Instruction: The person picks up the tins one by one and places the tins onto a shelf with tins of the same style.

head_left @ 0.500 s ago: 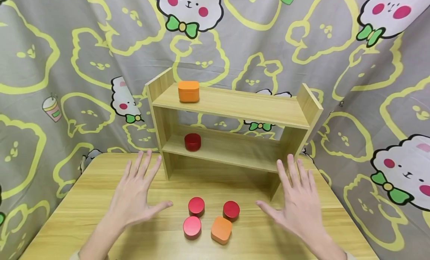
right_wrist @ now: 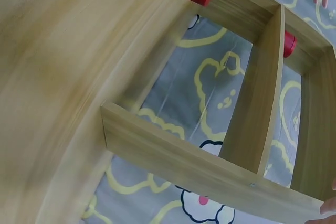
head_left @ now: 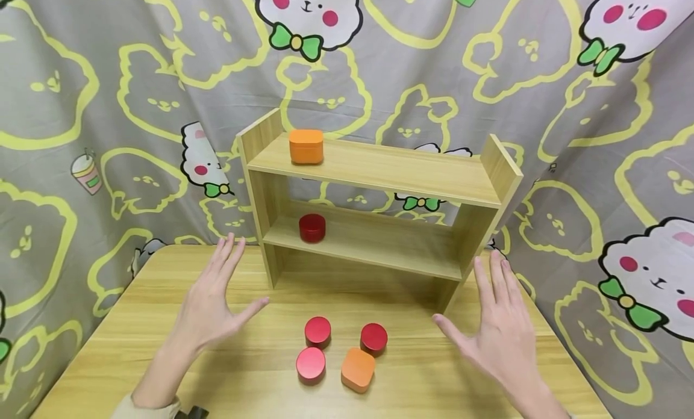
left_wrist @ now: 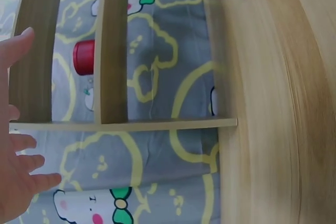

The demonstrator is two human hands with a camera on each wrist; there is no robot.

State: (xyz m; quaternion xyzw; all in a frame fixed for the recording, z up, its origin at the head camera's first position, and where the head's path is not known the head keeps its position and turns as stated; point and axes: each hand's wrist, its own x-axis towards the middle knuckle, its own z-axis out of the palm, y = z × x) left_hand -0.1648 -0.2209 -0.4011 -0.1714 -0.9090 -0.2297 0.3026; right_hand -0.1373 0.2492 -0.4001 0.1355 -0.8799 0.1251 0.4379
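Note:
My left hand (head_left: 208,310) hovers over the table's left side with fingers straight and thumb spread, holding nothing. On the right, my right hand (head_left: 501,328) is held the same way, beside the shelf's right foot. Between them on the table are a red round tin (head_left: 317,332), a pinkish-red round tin (head_left: 311,365), a darker red round tin (head_left: 374,338) and an orange rounded-square box (head_left: 358,369). In the left wrist view, the left fingers (left_wrist: 31,162) appear at the left edge, apart from the shelf.
A two-tier wooden shelf (head_left: 374,166) stands behind the tins. Its top board carries an orange box (head_left: 306,147), its lower board a dark red round tin (head_left: 312,227). A patterned grey curtain (head_left: 423,64) hangs around the wooden table (head_left: 260,389).
Both hands have moved outward, the left one leftward and turned more edge-on, the right one rightward. The tins, boxes and shelf have stayed in place.

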